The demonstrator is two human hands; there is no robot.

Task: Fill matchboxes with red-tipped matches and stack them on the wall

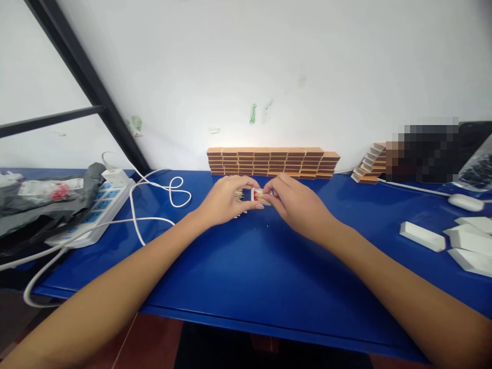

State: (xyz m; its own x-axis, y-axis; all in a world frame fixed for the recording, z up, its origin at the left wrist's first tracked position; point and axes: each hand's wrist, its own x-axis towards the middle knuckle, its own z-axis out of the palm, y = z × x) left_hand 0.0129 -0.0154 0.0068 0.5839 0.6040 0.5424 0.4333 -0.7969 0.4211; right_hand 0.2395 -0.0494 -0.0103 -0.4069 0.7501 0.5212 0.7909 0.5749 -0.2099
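Near the middle of the blue table, a small white matchbox tray (252,195) sits between my hands, with red-tipped matches (259,196) lying in it. My left hand (226,200) closes on the tray's left end, thumb in front and index finger behind. The fingertips of my right hand (294,204) are pinched on the matches at the tray's right side, partly hiding them. More loose matches (239,196) show in a pile beneath my left hand's curved fingers.
Matchbox sleeves (269,165) stand stacked along the wall, with another stack (369,166) to the right. Several white trays (423,236) lie at the right. On the left are a power strip (96,210), white cables (132,205) and a dark plastic bag (49,200).
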